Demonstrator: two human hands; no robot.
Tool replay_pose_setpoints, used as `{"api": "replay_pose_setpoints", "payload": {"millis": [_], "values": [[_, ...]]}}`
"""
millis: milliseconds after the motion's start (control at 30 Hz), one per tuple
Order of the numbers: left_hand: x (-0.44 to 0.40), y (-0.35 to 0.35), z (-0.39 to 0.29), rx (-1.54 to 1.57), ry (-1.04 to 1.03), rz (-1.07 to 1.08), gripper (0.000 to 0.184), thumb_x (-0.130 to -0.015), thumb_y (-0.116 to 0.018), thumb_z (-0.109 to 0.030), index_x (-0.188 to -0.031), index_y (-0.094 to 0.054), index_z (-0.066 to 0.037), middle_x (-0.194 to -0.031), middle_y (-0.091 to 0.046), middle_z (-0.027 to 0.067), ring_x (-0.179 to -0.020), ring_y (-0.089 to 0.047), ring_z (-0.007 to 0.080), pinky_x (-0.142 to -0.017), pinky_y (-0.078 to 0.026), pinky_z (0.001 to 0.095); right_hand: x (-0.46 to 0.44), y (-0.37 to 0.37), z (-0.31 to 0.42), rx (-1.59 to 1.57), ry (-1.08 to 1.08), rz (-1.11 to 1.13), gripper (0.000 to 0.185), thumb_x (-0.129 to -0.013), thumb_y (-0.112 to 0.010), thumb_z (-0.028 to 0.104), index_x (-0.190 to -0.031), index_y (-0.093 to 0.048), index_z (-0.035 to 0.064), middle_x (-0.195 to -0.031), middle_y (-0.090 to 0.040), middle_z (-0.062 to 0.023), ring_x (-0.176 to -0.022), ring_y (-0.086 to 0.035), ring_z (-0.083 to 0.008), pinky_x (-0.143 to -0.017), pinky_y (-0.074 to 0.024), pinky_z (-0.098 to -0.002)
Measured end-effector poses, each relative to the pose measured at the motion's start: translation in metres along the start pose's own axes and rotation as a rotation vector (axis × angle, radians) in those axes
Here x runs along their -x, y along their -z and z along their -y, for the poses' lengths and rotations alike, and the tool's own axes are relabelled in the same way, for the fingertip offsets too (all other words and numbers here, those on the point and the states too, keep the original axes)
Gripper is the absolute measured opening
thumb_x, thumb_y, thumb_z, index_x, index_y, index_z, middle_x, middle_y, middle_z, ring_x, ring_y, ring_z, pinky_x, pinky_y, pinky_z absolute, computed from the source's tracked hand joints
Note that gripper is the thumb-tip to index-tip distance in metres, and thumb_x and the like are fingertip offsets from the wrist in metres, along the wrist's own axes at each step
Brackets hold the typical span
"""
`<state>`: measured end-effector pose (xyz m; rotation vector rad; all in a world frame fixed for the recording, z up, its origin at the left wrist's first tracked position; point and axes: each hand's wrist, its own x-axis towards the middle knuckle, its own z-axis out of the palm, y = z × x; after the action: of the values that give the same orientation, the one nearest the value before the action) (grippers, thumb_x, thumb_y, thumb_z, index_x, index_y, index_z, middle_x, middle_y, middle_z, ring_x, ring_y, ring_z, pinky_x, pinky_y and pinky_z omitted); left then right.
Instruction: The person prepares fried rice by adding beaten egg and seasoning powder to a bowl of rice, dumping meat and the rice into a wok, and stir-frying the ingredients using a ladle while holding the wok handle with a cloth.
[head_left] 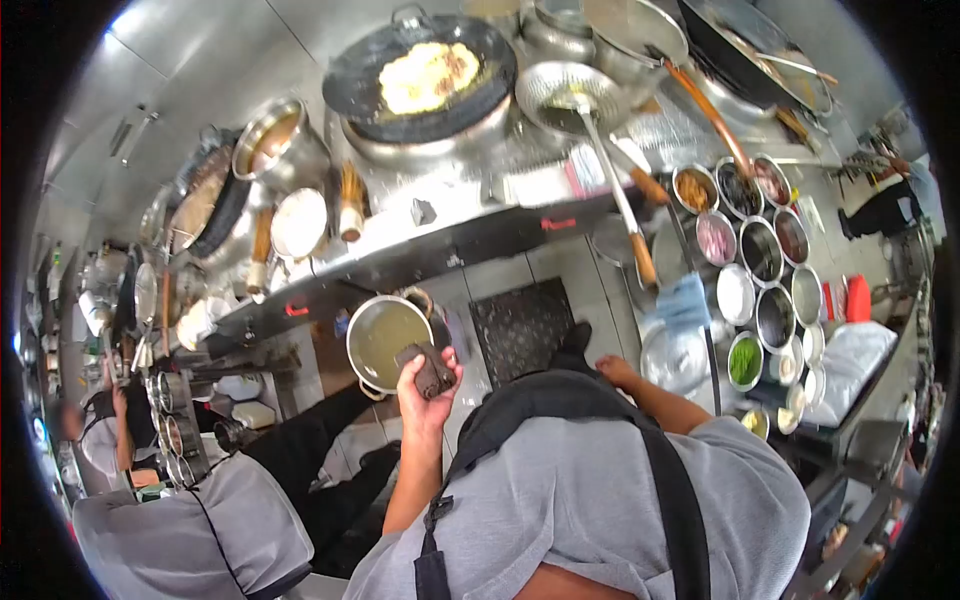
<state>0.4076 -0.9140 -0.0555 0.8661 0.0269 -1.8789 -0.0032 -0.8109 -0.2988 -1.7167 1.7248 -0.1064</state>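
My left hand [428, 400] is closed around a dark folded cloth [426, 371], held up in front of a metal pot [358, 372] of cloudy yellowish liquid. The cloth overlaps the pot's edge in view; whether it touches the pot I cannot tell. At my right side, my right hand [618, 372] hangs low by the counter, below a light blue cloth [684, 299]. Its fingers are small and unclear, and I can make out nothing in them. On the stove ahead, a black wok [350, 90] holds a yellow egg-like mass [430, 78].
A perforated strainer [572, 90] lies on the stove, its handle reaching over the front edge. Several ingredient bowls [760, 250] stand at the right. A co-worker in grey [215, 525] is close on my left. A dark mat [520, 325] covers part of the floor.
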Motion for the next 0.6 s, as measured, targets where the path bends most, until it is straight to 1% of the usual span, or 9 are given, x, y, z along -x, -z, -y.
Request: {"api": "replay_pose_setpoints", "payload": {"millis": [33, 100, 200, 300, 367, 400, 467, 567, 600], "values": [[-0.005, -0.010, -0.001, -0.007, -0.006, 0.007, 0.041, -0.083, -0.062, -0.027, -0.115, -0.054, -0.003, -0.105, -0.066, 0.0193, -0.089, -0.065, 0.0271, -0.084, -0.053, 0.0432, -0.013, 0.004, -0.018, 0.083, 0.131, 0.016, 0.026, -0.084, -0.056, 0.029, -0.090, -0.067, 0.0062, -0.095, -0.068, -0.0153, -0.080, -0.067, -0.0318, -0.072, -0.0540, -0.0423], [-0.011, -0.044, 0.000, -0.044, -0.057, -0.009, 0.039, -0.083, -0.061, -0.031, -0.107, -0.059, -0.001, -0.099, -0.067, 0.0175, -0.081, -0.065, 0.0262, -0.076, -0.055, 0.0402, -0.023, 0.055, -0.005, -0.375, -0.379, 0.288, 0.022, -0.086, -0.054, 0.025, -0.089, -0.066, 0.0071, -0.092, -0.068, -0.0127, -0.072, -0.068, -0.0247, -0.065, -0.0553, -0.0369], [-0.033, -0.080, -0.006, -0.031, -0.075, 0.006, 0.039, -0.079, -0.060, -0.034, -0.102, -0.063, -0.003, -0.095, -0.067, 0.0163, -0.078, -0.065, 0.0258, -0.073, -0.055, 0.0400, -0.040, 0.074, -0.050, -0.508, -0.294, 0.285, 0.020, -0.089, -0.051, 0.023, -0.085, -0.065, 0.0080, -0.086, -0.066, -0.0096, -0.062, -0.066, -0.0188, -0.052, -0.0529, -0.0354], [-0.057, -0.122, -0.017, -0.048, -0.172, 0.008, 0.037, -0.075, -0.061, -0.032, -0.101, -0.062, -0.006, -0.092, -0.066, 0.0141, -0.077, -0.062, 0.0253, -0.070, -0.052, 0.0380, -0.055, 0.109, -0.072, -0.759, -0.528, 0.255, 0.005, -0.079, -0.059, 0.008, -0.078, -0.062, 0.0041, -0.069, -0.062, -0.0092, -0.059, -0.065, -0.0215, -0.050, -0.0534, -0.0365], [-0.082, -0.142, -0.033, -0.039, -0.235, -0.063, 0.035, -0.074, -0.064, -0.029, -0.102, -0.061, -0.007, -0.092, -0.065, 0.0142, -0.079, -0.061, 0.0255, -0.073, -0.051, 0.0382, -0.087, 0.070, -0.159, -0.439, 0.044, 0.311, 0.008, -0.085, -0.057, 0.011, -0.081, -0.061, 0.0048, -0.073, -0.063, -0.0085, -0.059, -0.066, -0.0209, -0.047, -0.0538, -0.0375], [-0.093, -0.156, -0.043, -0.050, -0.256, -0.060, 0.034, -0.074, -0.065, -0.027, -0.101, -0.060, -0.007, -0.093, -0.064, 0.0142, -0.081, -0.061, 0.0254, -0.074, -0.050, 0.0383, -0.089, 0.077, -0.161, -0.459, -0.005, 0.303, 0.009, -0.087, -0.057, 0.012, -0.082, -0.061, 0.0050, -0.074, -0.063, -0.0085, -0.060, -0.066, -0.0209, -0.047, -0.0541, -0.0383], [-0.123, -0.185, -0.067, -0.061, -0.292, -0.067, 0.034, -0.075, -0.067, -0.027, -0.101, -0.059, -0.008, -0.094, -0.063, 0.0139, -0.083, -0.060, 0.0254, -0.075, -0.050, 0.0389, -0.067, 0.132, -0.100, -0.875, -0.548, 0.198, 0.013, -0.090, -0.056, 0.018, -0.086, -0.060, 0.0063, -0.073, -0.061, -0.0075, -0.062, -0.065, -0.0197, -0.048, -0.0536, -0.0358], [-0.180, -0.223, -0.110, -0.086, -0.266, -0.065, 0.037, -0.078, -0.069, -0.034, -0.103, -0.056, -0.010, -0.094, -0.059, 0.0106, -0.085, -0.058, 0.0253, -0.076, -0.050, 0.0406, -0.070, 0.124, -0.087, -1.046, -0.662, 0.099, 0.015, -0.090, -0.057, 0.023, -0.089, -0.058, 0.0076, -0.073, -0.060, -0.0076, -0.060, -0.061, -0.0182, -0.048, -0.0512, -0.0342], [-0.195, -0.240, -0.122, -0.067, -0.213, -0.071, 0.038, -0.080, -0.068, -0.039, -0.104, -0.056, -0.011, -0.094, -0.058, 0.0094, -0.086, -0.057, 0.0254, -0.077, -0.050, 0.0414, -0.061, 0.120, -0.081, -1.039, -0.520, 0.050, 0.015, -0.090, -0.056, 0.024, -0.090, -0.058, 0.0083, -0.073, -0.060, -0.0075, -0.059, -0.060, -0.0180, -0.047, -0.0502, -0.0343]]}}
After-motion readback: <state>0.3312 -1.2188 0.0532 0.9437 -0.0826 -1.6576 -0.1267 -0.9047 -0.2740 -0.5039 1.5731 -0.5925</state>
